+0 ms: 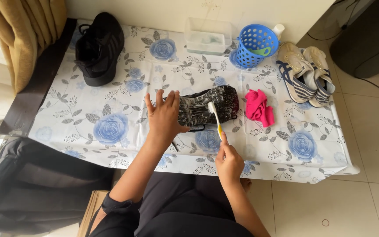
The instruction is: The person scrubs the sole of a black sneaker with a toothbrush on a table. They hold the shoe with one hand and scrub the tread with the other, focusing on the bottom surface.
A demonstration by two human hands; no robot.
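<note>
A black shoe (209, 105) lies sole-up in the middle of the table, its tread wet and foamy. My left hand (165, 115) presses flat on its heel end with fingers spread. My right hand (229, 160) grips the yellow handle of a toothbrush (215, 117), whose white head rests on the sole.
A second black shoe (99, 48) stands at the back left. A pink cloth (259, 107) lies right of the sole. A blue perforated basket (255, 44), a clear plastic tub (208, 36) and a pair of striped white sneakers (305, 72) line the back and right. The floral tablecloth (110, 127) covers the table.
</note>
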